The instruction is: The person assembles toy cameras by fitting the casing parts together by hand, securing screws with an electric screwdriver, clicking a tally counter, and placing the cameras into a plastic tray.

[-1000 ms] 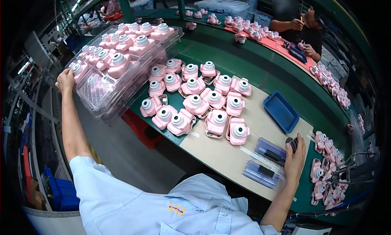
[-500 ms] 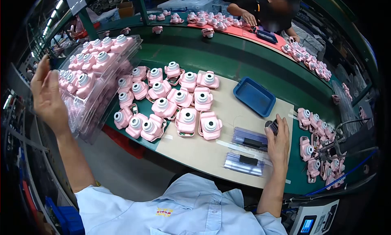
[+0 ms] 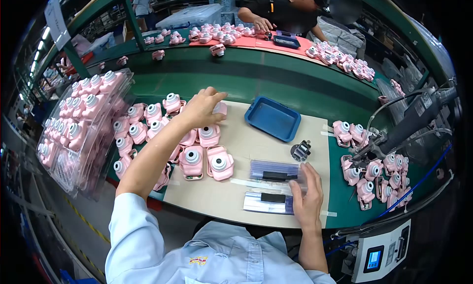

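Head view has the left hand (image 3: 199, 110) around a pink camera (image 3: 220, 108), grip unclear, the right hand (image 3: 308, 198), fingers parted, by a plastic holder (image 3: 261, 167).

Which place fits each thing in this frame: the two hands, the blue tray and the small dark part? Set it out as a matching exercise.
Things:
1. Blue tray
2. Left hand
3. Small dark part
4. Right hand

Places:
A. Fingers at a pink camera
B. Next to the clear plastic strips
C. At the far edge of the beige board
D. On the board, between the tray and the right hand

Pairs: 1-C, 2-A, 3-D, 4-B
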`<state>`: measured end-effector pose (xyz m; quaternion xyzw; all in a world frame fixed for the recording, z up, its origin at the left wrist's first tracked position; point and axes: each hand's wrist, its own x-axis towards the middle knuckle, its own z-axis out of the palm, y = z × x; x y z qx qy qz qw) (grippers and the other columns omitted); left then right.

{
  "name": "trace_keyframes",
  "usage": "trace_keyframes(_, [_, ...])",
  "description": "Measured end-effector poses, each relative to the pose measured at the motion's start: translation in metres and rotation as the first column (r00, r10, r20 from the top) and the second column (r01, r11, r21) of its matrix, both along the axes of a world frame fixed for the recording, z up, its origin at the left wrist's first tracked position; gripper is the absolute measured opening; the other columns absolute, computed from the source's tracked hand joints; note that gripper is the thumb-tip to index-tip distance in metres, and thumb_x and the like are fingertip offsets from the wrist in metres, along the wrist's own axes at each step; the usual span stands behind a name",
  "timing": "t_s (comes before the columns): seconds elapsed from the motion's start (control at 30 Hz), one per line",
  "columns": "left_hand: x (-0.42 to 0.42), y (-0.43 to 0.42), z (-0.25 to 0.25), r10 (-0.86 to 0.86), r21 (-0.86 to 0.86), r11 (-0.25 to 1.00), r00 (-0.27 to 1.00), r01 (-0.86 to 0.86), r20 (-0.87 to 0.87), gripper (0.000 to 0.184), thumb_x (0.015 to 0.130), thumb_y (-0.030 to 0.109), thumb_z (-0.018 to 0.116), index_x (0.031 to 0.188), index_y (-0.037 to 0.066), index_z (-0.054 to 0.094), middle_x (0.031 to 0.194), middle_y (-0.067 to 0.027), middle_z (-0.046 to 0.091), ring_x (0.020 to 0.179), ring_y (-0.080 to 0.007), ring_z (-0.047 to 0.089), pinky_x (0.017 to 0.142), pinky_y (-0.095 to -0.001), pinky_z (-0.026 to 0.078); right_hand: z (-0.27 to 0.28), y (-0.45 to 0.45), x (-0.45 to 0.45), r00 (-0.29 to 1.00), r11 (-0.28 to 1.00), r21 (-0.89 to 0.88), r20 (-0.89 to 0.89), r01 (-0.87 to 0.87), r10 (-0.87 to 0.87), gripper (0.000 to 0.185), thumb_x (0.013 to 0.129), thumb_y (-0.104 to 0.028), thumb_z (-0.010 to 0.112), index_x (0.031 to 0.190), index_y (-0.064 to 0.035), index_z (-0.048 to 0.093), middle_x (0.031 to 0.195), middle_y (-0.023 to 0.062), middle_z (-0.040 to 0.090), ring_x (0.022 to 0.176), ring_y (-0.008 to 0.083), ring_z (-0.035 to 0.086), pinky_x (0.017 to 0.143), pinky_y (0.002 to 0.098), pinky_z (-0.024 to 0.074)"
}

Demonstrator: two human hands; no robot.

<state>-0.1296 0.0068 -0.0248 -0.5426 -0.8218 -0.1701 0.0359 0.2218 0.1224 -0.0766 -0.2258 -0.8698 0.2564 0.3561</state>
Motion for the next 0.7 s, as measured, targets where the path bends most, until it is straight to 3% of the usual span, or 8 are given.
trace_keyframes(0.13, [-0.012, 0.021, -0.010, 0.105, -0.137, 0.983, 0.987, -0.121, -0.123, 0.057, 0.073, 0.020, 0.077, 0.127, 0.007, 0.060, 0.120, -0.0158, 0.057, 0.103, -0.0334, 0.060, 0.090, -0.0399, 0.050, -0.007, -0.004, 0.010, 0.998, 0.999, -0.043, -0.070, -0.010, 0.007, 0.043, 0.086, -0.006, 0.064, 0.127, 0.0037, 0.055, 0.126, 0.0224, 0.057, 0.113, 0.0364, 0.058, 0.097, 0.0421, 0.0463])
trace_keyframes(0.27, [-0.020, 0.029, 0.001, 0.165, -0.401, 0.911, 0.976, -0.095, 0.142, 0.063, 0.068, 0.019, 0.078, 0.127, 0.009, 0.061, 0.118, -0.0155, 0.057, 0.100, -0.0334, 0.060, 0.089, -0.0384, 0.050, -0.013, 0.000, 0.011, 0.988, 0.995, -0.098, -0.152, 0.005, -0.020, 0.038, 0.085, -0.003, 0.063, 0.122, 0.0041, 0.057, 0.121, 0.0213, 0.061, 0.109, 0.0348, 0.060, 0.095, 0.0409, 0.0480])
trace_keyframes(0.63, [-0.013, 0.033, 0.005, 0.102, -0.458, 0.887, 0.992, -0.057, 0.075, 0.062, 0.069, 0.016, 0.077, 0.128, 0.013, 0.059, 0.110, -0.0116, 0.056, 0.099, -0.0315, 0.059, 0.088, -0.0397, 0.050, -0.020, 0.003, 0.011, 0.997, 0.982, -0.186, -0.069, 0.015, -0.028, 0.036, 0.085, -0.003, 0.062, 0.120, 0.0036, 0.058, 0.119, 0.0194, 0.062, 0.106, 0.0322, 0.061, 0.092, 0.0401, 0.0492])
trace_keyframes(0.7, [-0.014, 0.030, 0.000, 0.093, -0.400, 0.915, 0.992, -0.053, 0.081, 0.062, 0.068, 0.017, 0.077, 0.127, 0.012, 0.060, 0.110, -0.0121, 0.057, 0.100, -0.0321, 0.060, 0.088, -0.0393, 0.050, -0.021, 0.003, 0.011, 0.998, 0.981, -0.191, -0.056, 0.023, -0.034, 0.036, 0.085, -0.003, 0.062, 0.121, 0.0030, 0.058, 0.119, 0.0188, 0.062, 0.106, 0.0318, 0.061, 0.092, 0.0399, 0.0492])
